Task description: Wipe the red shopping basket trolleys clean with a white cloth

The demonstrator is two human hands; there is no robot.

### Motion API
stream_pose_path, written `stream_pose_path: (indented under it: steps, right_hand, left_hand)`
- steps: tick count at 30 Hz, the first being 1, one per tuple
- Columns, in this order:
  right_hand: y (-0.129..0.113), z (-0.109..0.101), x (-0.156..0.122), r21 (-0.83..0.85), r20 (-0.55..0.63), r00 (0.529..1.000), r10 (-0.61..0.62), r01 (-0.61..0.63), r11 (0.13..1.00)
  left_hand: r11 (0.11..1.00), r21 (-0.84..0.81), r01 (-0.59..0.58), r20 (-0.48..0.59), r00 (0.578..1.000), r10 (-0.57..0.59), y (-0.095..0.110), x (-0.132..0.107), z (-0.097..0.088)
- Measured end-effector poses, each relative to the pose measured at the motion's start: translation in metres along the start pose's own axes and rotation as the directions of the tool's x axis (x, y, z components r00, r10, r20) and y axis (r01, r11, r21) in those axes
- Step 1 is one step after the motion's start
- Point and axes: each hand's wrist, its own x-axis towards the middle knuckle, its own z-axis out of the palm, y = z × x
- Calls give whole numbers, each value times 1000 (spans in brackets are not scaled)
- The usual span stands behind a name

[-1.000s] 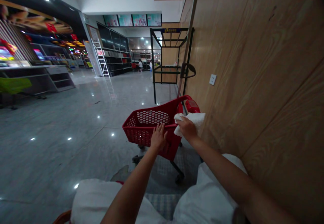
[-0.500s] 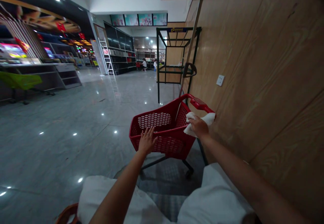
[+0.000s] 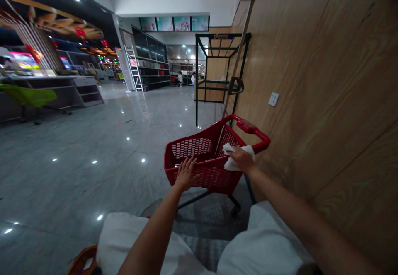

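Observation:
In front of my knees stands a red shopping cart (image 3: 214,179) with holes in its sides and dark legs. My left hand (image 3: 185,174) rests on the cart's near rim, its fingers stretched out and holding nothing. At the rim nearer the handle, my right hand (image 3: 243,159) is closed on a white cloth (image 3: 231,165), which hangs over the cart's side. The red handle (image 3: 248,127) rises just beyond that hand and points toward the wall.
A wood-panelled wall (image 3: 326,101) with a socket (image 3: 273,99) runs close along my right. Behind the cart stand a dark metal frame (image 3: 196,80) and a leaning pole (image 3: 239,59). A green cart (image 3: 29,96) is at left; shelves (image 3: 151,66) and a ladder (image 3: 135,74) stand farther back.
My right hand has slid the cloth along the rim, away from the handle end and slightly down. My left hand stays on the rim. The view has shifted a little.

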Motion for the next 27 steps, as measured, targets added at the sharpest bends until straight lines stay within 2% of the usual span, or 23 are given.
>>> stream_pose_path:
  steps: [2,4,7,9,14,17,19,21,25,27]
  right_hand:
    - [19,-11,-4,-51,-45,993,106,-108,993]
    - [25,-16,-6,-63,-89,972,218,-224,973]
    - [10,-13,-3,-21,-81,947,311,-314,949]
    - [-13,-5,2,20,-34,955,296,-295,955]
    - [-82,17,13,92,30,986,162,-164,982]
    - [-95,17,17,88,88,993,76,-84,993]
    - [-84,8,17,58,145,988,54,-63,996]
    - [-59,-5,16,0,166,981,103,-105,995]
    - [0,-33,13,-105,43,955,293,-287,952]
    - [19,-41,12,-123,-20,929,368,-368,922]
  left_hand:
    - [1000,1,5,-5,1000,-5,3,0,1]
    - [1000,-5,20,-6,1000,-20,8,1,3]
    - [999,-23,45,8,999,-45,16,4,5]
    - [998,-35,59,24,998,-58,20,6,6]
    - [995,-28,95,79,993,-93,20,6,1]
    - [997,-1,81,99,992,-80,11,3,-3]
    - [998,8,69,111,991,-69,4,1,-5]
    - [998,8,67,109,992,-67,-1,0,-5]
    - [997,3,72,84,994,-72,-1,0,0]
    - [997,-3,77,82,994,-77,3,0,3]
